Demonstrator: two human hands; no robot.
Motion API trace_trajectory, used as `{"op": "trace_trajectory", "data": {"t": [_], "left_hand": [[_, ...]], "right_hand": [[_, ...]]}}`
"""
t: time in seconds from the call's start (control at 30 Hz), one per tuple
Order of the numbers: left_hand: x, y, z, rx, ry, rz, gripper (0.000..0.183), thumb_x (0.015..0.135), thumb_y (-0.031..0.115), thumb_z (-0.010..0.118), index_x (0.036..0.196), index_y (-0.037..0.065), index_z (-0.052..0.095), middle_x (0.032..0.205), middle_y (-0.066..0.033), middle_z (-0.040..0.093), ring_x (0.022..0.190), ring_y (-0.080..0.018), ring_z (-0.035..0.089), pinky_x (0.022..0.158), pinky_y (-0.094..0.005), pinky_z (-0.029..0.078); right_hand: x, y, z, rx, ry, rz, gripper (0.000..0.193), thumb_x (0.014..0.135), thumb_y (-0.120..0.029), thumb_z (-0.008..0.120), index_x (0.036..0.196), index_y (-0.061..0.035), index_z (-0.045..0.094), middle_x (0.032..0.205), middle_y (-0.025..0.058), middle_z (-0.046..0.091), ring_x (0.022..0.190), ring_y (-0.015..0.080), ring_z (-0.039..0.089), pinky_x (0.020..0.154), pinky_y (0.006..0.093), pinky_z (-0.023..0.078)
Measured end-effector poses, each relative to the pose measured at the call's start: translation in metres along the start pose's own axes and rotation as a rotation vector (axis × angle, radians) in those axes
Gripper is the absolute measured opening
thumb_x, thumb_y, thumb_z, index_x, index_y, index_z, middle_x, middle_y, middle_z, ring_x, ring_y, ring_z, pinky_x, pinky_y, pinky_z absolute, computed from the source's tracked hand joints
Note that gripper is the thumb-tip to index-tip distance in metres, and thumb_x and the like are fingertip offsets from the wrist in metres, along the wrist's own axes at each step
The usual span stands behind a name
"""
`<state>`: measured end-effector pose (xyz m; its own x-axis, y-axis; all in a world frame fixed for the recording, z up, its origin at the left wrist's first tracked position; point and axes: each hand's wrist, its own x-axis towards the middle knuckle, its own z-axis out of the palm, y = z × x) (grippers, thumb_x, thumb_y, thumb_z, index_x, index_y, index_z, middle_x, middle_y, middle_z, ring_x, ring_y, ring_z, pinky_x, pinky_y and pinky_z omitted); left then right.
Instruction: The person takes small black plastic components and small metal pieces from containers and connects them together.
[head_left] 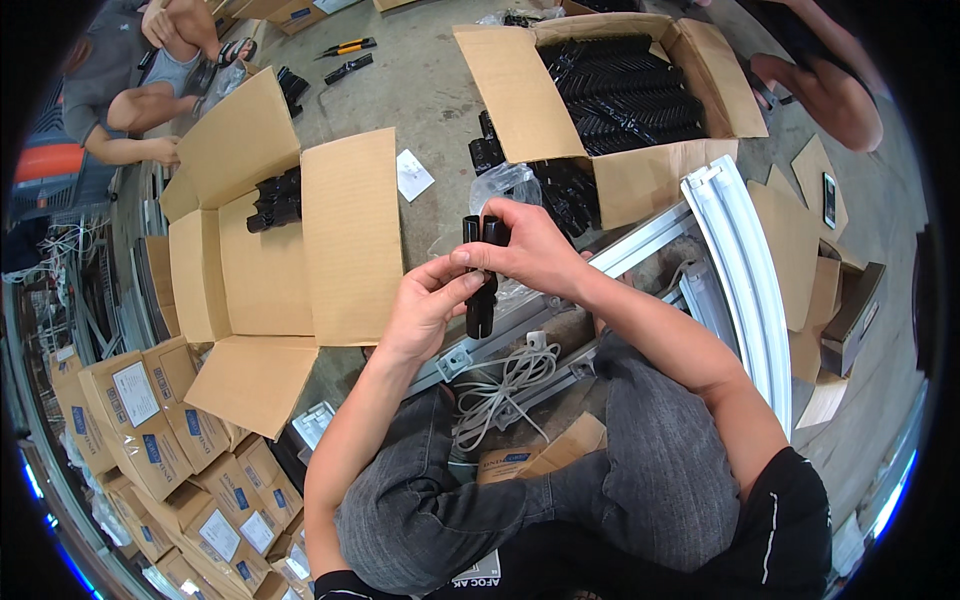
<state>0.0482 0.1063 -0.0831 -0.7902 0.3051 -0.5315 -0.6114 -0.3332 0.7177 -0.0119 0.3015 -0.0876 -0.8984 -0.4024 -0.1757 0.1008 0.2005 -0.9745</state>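
Note:
Both hands meet in front of my knees around a black pipe joint (480, 312), which stands roughly upright with two tube-like ends at its top. My left hand (428, 302) pinches it from the left with thumb and fingers. From the right, my right hand (530, 250) grips its upper part, fingertips against the left ones. Fingers cover the joint's middle. To the left, an open cardboard box (350, 235) has a few black joints (275, 200) inside. Farther off at right, another open box (655, 185) is filled with rows of black joints (625, 95).
Pale metal rails (742, 290) and a coiled grey cable (510, 385) lie close to my legs. Closed cartons (150, 420) are stacked at left. A phone (829, 200) rests on cardboard at right. Other people (145, 90) sit near the far left and far right.

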Motion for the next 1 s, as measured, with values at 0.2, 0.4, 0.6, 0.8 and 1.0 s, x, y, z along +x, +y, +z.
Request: {"op": "trace_trajectory", "data": {"t": [0.2,0.4,0.6,0.8,1.0], "left_hand": [[-0.002,0.004,0.008,0.070,0.041,0.020,0.030,0.091,0.005,0.069,0.120,0.003,0.063,0.095,-0.0001,0.066,0.086,-0.0092,0.066,0.074,-0.0241,0.055],[-0.001,0.002,0.010,0.184,0.054,0.097,0.027,0.088,0.000,0.071,0.115,0.000,0.067,0.098,-0.0017,0.070,0.089,-0.0065,0.064,0.080,-0.0227,0.053],[-0.002,0.000,0.013,0.219,0.075,0.105,0.025,0.088,0.002,0.072,0.113,-0.002,0.068,0.096,-0.0024,0.071,0.086,-0.0070,0.065,0.079,-0.0229,0.053],[0.000,-0.003,0.008,0.127,0.111,0.004,0.027,0.088,0.010,0.075,0.112,-0.001,0.068,0.098,-0.0052,0.071,0.087,-0.0087,0.066,0.077,-0.0246,0.055],[0.003,0.000,0.006,-0.003,0.061,0.032,0.029,0.095,0.016,0.065,0.118,-0.002,0.063,0.107,-0.0134,0.071,0.097,-0.0222,0.070,0.083,-0.0351,0.059]], "right_hand": [[0.000,0.002,0.001,-0.041,-0.007,0.001,0.047,0.080,-0.039,0.083,0.088,0.0010,0.060,0.071,0.0009,0.056,0.068,0.0063,0.048,0.058,0.0271,0.043],[-0.001,0.000,0.004,-0.094,0.011,-0.007,0.051,0.082,-0.043,0.080,0.086,0.0029,0.057,0.068,0.0045,0.053,0.067,0.0084,0.046,0.057,0.0296,0.043],[-0.001,0.006,0.010,-0.113,-0.001,-0.026,0.053,0.087,-0.047,0.073,0.084,0.0029,0.056,0.066,0.0042,0.050,0.064,0.0094,0.043,0.055,0.0299,0.040],[0.013,0.019,-0.002,0.975,0.080,0.435,0.024,0.099,-0.026,0.055,0.093,-0.0031,0.060,0.082,0.0029,0.054,0.067,0.0132,0.050,0.061,0.0282,0.041],[0.015,0.044,-0.004,1.038,0.253,0.460,0.021,0.082,0.012,0.045,0.100,0.0052,0.055,0.102,0.0145,0.056,0.094,0.0293,0.064,0.085,0.0402,0.058]]}}
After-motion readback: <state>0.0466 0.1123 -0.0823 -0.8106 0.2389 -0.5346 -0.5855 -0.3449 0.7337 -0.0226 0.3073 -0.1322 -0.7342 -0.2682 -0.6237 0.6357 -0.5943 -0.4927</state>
